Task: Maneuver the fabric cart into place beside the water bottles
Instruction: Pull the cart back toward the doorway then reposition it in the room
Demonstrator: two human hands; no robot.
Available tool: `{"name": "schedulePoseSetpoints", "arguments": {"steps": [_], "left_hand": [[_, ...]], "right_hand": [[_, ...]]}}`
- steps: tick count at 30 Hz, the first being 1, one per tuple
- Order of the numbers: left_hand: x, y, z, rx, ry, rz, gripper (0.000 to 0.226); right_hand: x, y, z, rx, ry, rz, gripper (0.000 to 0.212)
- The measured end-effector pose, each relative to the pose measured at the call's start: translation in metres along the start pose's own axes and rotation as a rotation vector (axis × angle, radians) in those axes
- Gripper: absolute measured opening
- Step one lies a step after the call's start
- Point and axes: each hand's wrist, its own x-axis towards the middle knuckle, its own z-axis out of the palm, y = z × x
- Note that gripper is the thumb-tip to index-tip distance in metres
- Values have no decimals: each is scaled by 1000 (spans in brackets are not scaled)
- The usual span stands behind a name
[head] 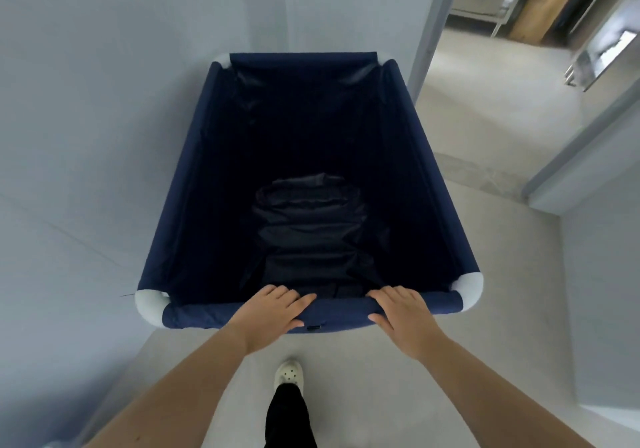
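Observation:
A navy blue fabric cart (pixel 194 184) with white corner joints fills the middle of the view, seen from above. Dark folded fabric (pixel 308 226) lies at its bottom. My left hand (pixel 273 316) and my right hand (pixel 401 319) both grip the cart's near top rail, fingers curled over the edge. The cart's left side runs close along a pale wall. No water bottles are in view.
A pale blue wall (pixel 86 118) stands on the left and ahead. A doorway (pixel 485 84) opens at the upper right onto a grey floor, with metal furniture (pixel 606 53) and a wooden board (pixel 540 8) beyond. Another wall corner (pixel 588 222) juts in on the right. My white shoe (pixel 289 375) is below the cart.

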Motion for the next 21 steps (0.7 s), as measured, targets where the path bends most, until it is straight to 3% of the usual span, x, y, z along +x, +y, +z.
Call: {"name": "schedulePoseSetpoints", "arguments": {"steps": [10, 21], "left_hand": [[-12, 23, 0, -51, -23, -13, 52], [16, -35, 7, -119, -33, -50, 51]], "right_hand": [[-22, -4, 6, -52, 102, 7, 34], [30, -7, 2, -62, 170, 74, 34]]}}
